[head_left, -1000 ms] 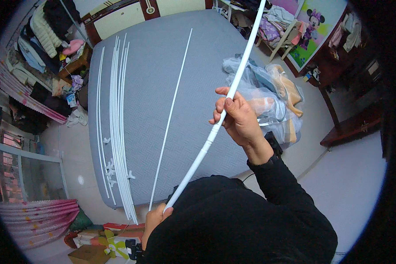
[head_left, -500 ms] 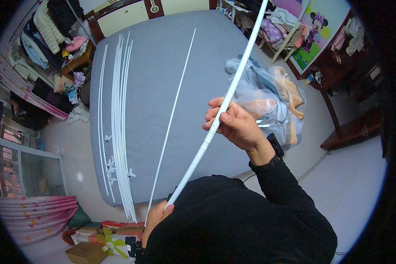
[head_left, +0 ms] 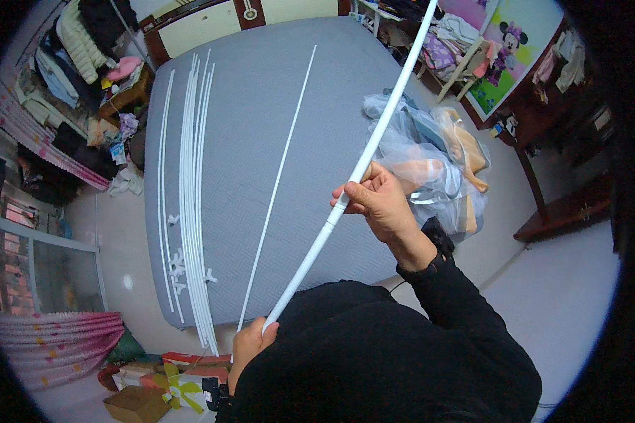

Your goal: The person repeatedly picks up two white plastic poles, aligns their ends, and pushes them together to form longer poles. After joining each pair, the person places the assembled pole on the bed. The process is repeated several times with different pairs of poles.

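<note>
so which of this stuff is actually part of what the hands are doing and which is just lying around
In use:
white pole, gripped by right hand and left hand
bundle of white rods
single thin rod
heap of netting

Lying about:
clothes pile
cardboard box

The white pole's (head_left: pixel 360 169) upper end runs past the top edge.

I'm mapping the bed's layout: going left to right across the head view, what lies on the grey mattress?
Bundle of white rods → single thin white rod → thick white pole held in both hands → heap of sheer netting fabric.
</note>
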A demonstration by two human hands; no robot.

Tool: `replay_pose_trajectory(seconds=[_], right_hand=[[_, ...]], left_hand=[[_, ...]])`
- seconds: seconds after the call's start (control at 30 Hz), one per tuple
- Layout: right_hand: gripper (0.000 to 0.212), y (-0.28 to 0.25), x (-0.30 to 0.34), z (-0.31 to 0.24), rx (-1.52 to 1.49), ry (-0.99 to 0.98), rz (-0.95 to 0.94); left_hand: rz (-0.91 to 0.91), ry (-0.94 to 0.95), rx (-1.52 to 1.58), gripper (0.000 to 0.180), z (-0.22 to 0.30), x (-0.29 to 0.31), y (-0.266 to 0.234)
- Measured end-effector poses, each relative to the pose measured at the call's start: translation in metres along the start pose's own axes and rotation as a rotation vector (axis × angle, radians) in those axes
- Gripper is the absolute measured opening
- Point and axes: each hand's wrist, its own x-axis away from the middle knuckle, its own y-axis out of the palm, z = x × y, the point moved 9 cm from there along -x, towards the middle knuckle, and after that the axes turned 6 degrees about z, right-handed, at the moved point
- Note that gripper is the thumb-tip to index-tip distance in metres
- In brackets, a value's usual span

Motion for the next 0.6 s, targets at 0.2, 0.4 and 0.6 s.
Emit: replay_pose_trajectory(seconds=[0.2,0.4,0.6], right_hand=[[0.022,0.013,0.003,-0.008,-0.238,0.013,-0.041],[0.022,0.015,0.004,-0.011,-0.102,0.043,-0.076],[0.025,0.02,0.0,-0.019,-0.231,0.012,-0.098]], left_hand=[[0.001,0.029,0.169,0.032,0.01,0.001,-0.001],[-0.006,-0.013,0.127,0.036,-0.002,0.002,0.0],[-0.027,-0.065,0.067,0.043,-0.015,-0.002,0.003]])
